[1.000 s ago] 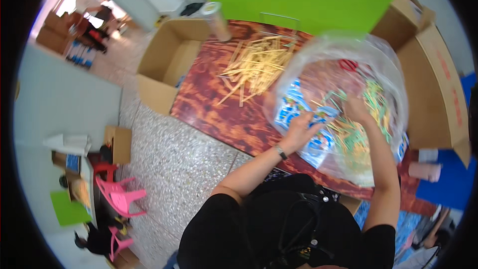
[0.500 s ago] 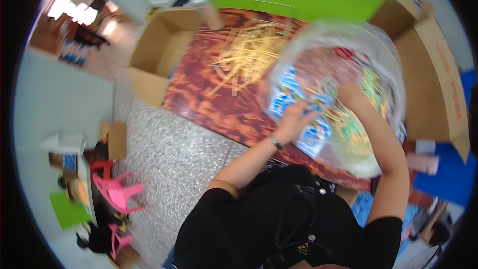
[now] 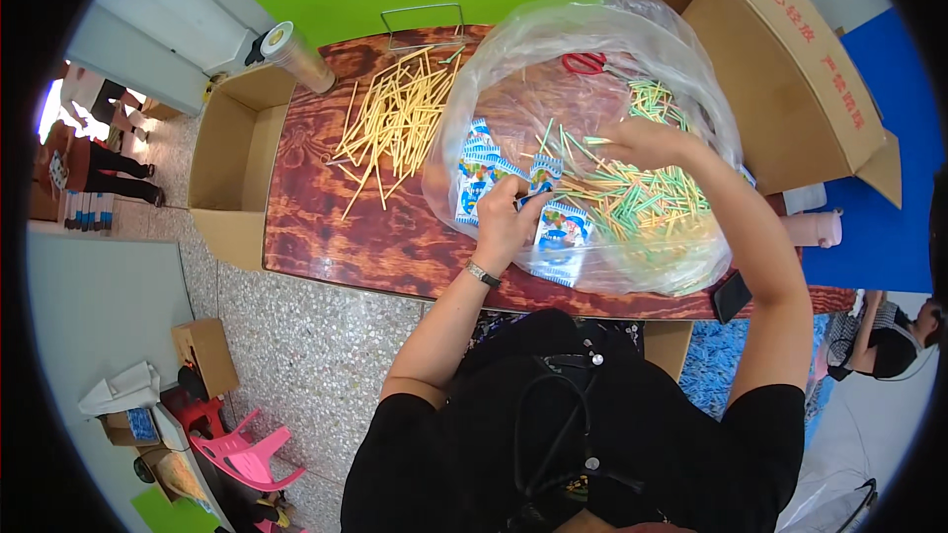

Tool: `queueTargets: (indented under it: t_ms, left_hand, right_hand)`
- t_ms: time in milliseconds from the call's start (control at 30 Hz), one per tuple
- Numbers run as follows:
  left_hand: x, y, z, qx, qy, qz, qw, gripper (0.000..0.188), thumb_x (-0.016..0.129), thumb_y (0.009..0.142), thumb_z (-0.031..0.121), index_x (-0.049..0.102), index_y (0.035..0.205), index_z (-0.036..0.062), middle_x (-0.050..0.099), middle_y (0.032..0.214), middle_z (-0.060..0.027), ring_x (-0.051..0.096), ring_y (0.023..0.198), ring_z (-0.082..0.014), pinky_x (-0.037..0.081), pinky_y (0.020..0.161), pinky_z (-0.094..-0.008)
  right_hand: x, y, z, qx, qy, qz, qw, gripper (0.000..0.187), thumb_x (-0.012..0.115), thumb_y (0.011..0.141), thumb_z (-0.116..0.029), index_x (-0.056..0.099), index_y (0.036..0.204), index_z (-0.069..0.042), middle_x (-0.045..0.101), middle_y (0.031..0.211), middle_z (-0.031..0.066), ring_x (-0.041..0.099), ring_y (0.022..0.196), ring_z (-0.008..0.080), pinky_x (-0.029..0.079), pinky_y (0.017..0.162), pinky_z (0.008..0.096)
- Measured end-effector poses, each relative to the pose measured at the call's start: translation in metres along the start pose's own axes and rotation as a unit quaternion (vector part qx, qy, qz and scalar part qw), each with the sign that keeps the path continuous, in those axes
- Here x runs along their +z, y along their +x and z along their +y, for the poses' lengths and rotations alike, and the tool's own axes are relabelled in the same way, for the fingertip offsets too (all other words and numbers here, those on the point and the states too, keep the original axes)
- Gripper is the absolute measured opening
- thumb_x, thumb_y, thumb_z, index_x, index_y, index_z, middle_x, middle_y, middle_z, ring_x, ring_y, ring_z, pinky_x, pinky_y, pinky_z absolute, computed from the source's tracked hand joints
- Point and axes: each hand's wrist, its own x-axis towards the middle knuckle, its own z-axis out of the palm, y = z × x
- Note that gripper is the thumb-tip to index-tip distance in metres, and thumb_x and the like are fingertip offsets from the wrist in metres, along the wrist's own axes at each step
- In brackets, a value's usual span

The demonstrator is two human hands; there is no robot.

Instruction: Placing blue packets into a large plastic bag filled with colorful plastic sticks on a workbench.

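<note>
My left hand (image 3: pixel 506 222) pinches a small blue-and-white printed packet (image 3: pixel 544 174) over a big clear plastic bag (image 3: pixel 456 118) spread open on the table. Several more such packets (image 3: pixel 478 174) lie around that hand in the bag. Opposite, my right hand (image 3: pixel 640 142) has its fingers drawn together, with the pale green end of a thin stick (image 3: pixel 595 140) showing at the fingertips. Below it is a loose heap of thin green and yellow sticks (image 3: pixel 642 202). Red-handled scissors (image 3: pixel 585 63) rest toward the bag's far side.
Plain yellow sticks (image 3: pixel 400 104) lie piled on the reddish table (image 3: pixel 326 242), left of the bag. Cardboard boxes stand at left (image 3: pixel 232 143) and right (image 3: pixel 780 69). A lidded cup (image 3: pixel 299 57) is at the far left corner, a phone (image 3: pixel 731 297) near the front edge.
The whole view has shifted, so the table sits further left and is sharper. Against the bag, my right hand has moved rightward. My left hand stays at the packets.
</note>
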Motion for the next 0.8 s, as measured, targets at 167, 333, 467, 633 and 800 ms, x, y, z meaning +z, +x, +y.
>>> queueTargets:
  t_ms: [167, 333, 467, 633, 800]
  left_hand:
    - [0.007, 0.009, 0.003, 0.063, 0.030, 0.027, 0.997, 0.025, 0.081, 0.072, 0.012, 0.058, 0.078, 0.0025, 0.060, 0.070, -0.0098, 0.059, 0.061, -0.0212, 0.045, 0.054, -0.0321]
    - [0.009, 0.014, 0.004, 0.129, 0.056, 0.040, 0.989, 0.023, 0.080, 0.071, 0.007, 0.059, 0.080, 0.0032, 0.059, 0.072, -0.0090, 0.058, 0.064, -0.0236, 0.045, 0.055, -0.0342]
    - [0.009, 0.016, 0.002, 0.192, 0.073, 0.065, 0.976, 0.024, 0.079, 0.069, 0.004, 0.059, 0.081, 0.0038, 0.058, 0.073, -0.0081, 0.056, 0.068, -0.0266, 0.044, 0.057, -0.0363]
    - [0.009, 0.015, 0.004, 0.192, 0.069, 0.078, 0.976, 0.025, 0.079, 0.067, 0.001, 0.059, 0.082, 0.0042, 0.059, 0.074, -0.0083, 0.056, 0.069, -0.0274, 0.044, 0.061, -0.0369]
    - [0.008, 0.017, 0.005, 0.209, 0.099, 0.086, 0.969, 0.030, 0.076, 0.059, -0.003, 0.059, 0.082, 0.0043, 0.059, 0.076, -0.0085, 0.057, 0.072, -0.0284, 0.044, 0.064, -0.0379]
  right_hand:
    - [-0.057, -0.023, -0.067, 0.025, 0.062, -0.076, 0.995, 0.024, 0.052, 0.095, -0.026, 0.058, 0.102, -0.004, 0.064, 0.088, 0.0215, 0.062, 0.085, 0.0381, 0.048, 0.076, 0.0475]
    - [-0.064, -0.017, -0.085, -0.046, -0.018, -0.063, 0.997, 0.024, 0.054, 0.094, -0.026, 0.060, 0.101, -0.004, 0.066, 0.087, 0.0197, 0.065, 0.084, 0.0335, 0.049, 0.074, 0.0462]
    - [-0.066, -0.009, -0.085, -0.013, -0.061, -0.099, 0.993, 0.027, 0.054, 0.093, -0.027, 0.062, 0.100, -0.002, 0.067, 0.081, 0.0177, 0.067, 0.075, 0.0307, 0.050, 0.072, 0.0453]
    - [-0.064, -0.007, -0.089, -0.021, -0.089, -0.097, 0.991, 0.027, 0.053, 0.093, -0.025, 0.063, 0.094, 0.000, 0.068, 0.074, 0.0158, 0.068, 0.069, 0.0280, 0.051, 0.070, 0.0440]
    - [-0.080, -0.003, -0.116, 0.084, -0.093, -0.219, 0.968, 0.028, 0.053, 0.094, -0.024, 0.063, 0.091, 0.002, 0.067, 0.069, 0.0158, 0.069, 0.062, 0.0256, 0.054, 0.063, 0.0408]
